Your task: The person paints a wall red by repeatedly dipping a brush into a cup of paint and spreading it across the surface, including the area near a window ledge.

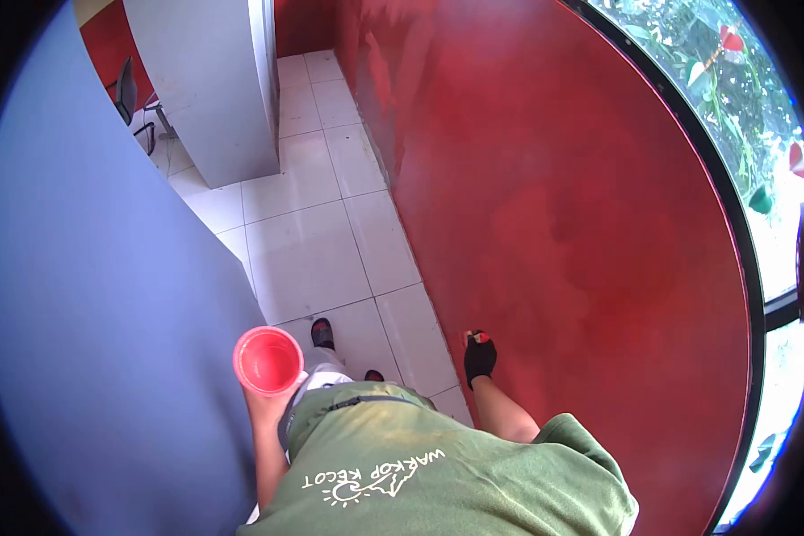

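My left hand [270, 408] is wrapped round a red plastic cup [269, 361], held upright at my left side next to the blue-grey wall. Its inside is red too, and the cup hides most of my fingers. On the other side, my right hand [480, 356] wears a black fingerless glove and is up against the lower part of the red wall [581, 241]. Its fingers look curled, with a small reddish thing at their tips; I cannot tell what it is.
A blue-grey wall [125, 295] runs close along my left. White floor tiles [308, 246] lead forward past a grey pillar [210, 89], with a chair [127, 91] beyond it. A black-framed window [732, 98] is set above the red wall. My shoe [322, 333] shows below.
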`<state>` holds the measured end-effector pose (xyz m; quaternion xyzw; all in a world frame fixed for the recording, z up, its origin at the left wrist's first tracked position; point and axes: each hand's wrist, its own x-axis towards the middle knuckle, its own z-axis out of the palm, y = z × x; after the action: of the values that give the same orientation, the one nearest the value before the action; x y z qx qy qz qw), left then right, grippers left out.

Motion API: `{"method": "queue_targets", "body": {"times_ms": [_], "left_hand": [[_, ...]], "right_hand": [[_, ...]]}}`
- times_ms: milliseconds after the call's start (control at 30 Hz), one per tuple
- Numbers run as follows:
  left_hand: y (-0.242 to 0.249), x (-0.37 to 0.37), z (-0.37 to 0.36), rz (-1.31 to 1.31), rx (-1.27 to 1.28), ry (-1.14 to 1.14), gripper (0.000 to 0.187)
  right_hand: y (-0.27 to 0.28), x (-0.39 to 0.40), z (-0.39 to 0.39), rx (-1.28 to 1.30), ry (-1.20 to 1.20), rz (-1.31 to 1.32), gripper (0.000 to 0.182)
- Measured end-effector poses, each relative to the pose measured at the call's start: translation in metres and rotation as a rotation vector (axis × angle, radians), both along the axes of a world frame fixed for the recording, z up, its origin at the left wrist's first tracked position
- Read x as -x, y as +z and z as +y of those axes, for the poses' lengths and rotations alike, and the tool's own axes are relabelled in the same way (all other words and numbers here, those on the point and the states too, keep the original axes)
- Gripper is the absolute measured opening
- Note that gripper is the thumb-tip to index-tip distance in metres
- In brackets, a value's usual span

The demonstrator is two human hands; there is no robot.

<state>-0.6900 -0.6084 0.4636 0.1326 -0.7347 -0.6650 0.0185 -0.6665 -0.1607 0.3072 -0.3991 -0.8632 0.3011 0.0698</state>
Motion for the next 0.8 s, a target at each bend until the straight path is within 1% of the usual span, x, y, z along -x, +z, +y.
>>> {"method": "queue_targets", "body": {"times_ms": [33, 67, 100, 133, 200, 267, 300, 367, 400, 433, 467, 533, 567, 633, 667, 700, 767, 800], "left_hand": [[0.001, 0.003, 0.011, -0.003, 0.001, 0.019, 0.060], [-0.013, 0.012, 0.007, 0.020, 0.025, 0.038, 0.059], [-0.027, 0.023, -0.001, 0.049, 0.050, 0.057, 0.058], [-0.027, 0.036, -0.004, 0.068, 0.051, 0.053, 0.058], [-0.026, 0.063, -0.011, 0.080, -0.044, 0.035, 0.057], [-0.019, 0.085, -0.017, 0.110, -0.021, 0.016, 0.058], [-0.015, 0.100, -0.021, 0.117, 0.006, 0.004, 0.058], [-0.019, 0.124, -0.027, 0.159, 0.023, -0.055, 0.058], [-0.023, 0.136, -0.029, 0.181, 0.055, -0.084, 0.058], [-0.024, 0.150, -0.028, 0.202, 0.086, -0.117, 0.058], [-0.017, 0.164, -0.024, 0.210, 0.098, -0.184, 0.058], [0.000, 0.179, -0.013, 0.163, 0.058, -0.264, 0.058], [0.007, 0.198, -0.003, 0.160, 0.070, -0.323, 0.058], [0.019, 0.224, 0.021, 0.204, 0.066, -0.357, 0.058], [0.027, 0.234, 0.036, 0.200, 0.044, -0.370, 0.060], [0.026, 0.247, 0.047, 0.207, 0.056, -0.421, 0.060], [0.023, 0.279, 0.073, 0.242, 0.079, -0.474, 0.062], [0.034, 0.289, 0.093, 0.219, 0.062, -0.537, 0.065]], "right_hand": [[-0.023, -0.005, 0.010, -0.004, -0.013, 0.000, 0.036], [-0.032, -0.005, 0.013, -0.021, -0.083, -0.153, 0.038], [-0.037, -0.007, 0.008, -0.059, -0.128, -0.171, 0.037], [-0.040, -0.011, 0.001, -0.093, -0.173, -0.185, 0.036], [-0.049, -0.013, -0.008, -0.088, -0.259, -0.200, 0.034], [-0.101, -0.021, 0.012, -0.005, -0.465, -0.187, 0.033], [-0.086, -0.009, 0.002, 0.018, -0.498, -0.164, 0.033], [-0.030, 0.011, -0.023, 0.106, -0.498, -0.158, 0.032], [-0.033, 0.020, -0.028, 0.130, -0.553, -0.147, 0.032], [-0.038, 0.026, -0.032, 0.079, -0.532, -0.077, 0.030], [-0.048, 0.025, -0.036, 0.023, -0.517, -0.015, 0.029], [-0.047, 0.031, -0.050, -0.036, -0.535, 0.008, 0.026], [-0.037, 0.038, -0.052, -0.020, -0.592, 0.001, 0.026], [-0.025, 0.045, -0.057, -0.018, -0.539, -0.010, 0.030], [-0.037, 0.039, -0.054, 0.044, -0.560, -0.036, 0.027], [-0.040, 0.035, -0.054, 0.063, -0.608, -0.031, 0.027], [-0.043, 0.031, -0.052, 0.010, -0.760, -0.105, 0.028], [-0.045, 0.027, -0.048, 0.054, -0.837, -0.130, 0.029]]}}
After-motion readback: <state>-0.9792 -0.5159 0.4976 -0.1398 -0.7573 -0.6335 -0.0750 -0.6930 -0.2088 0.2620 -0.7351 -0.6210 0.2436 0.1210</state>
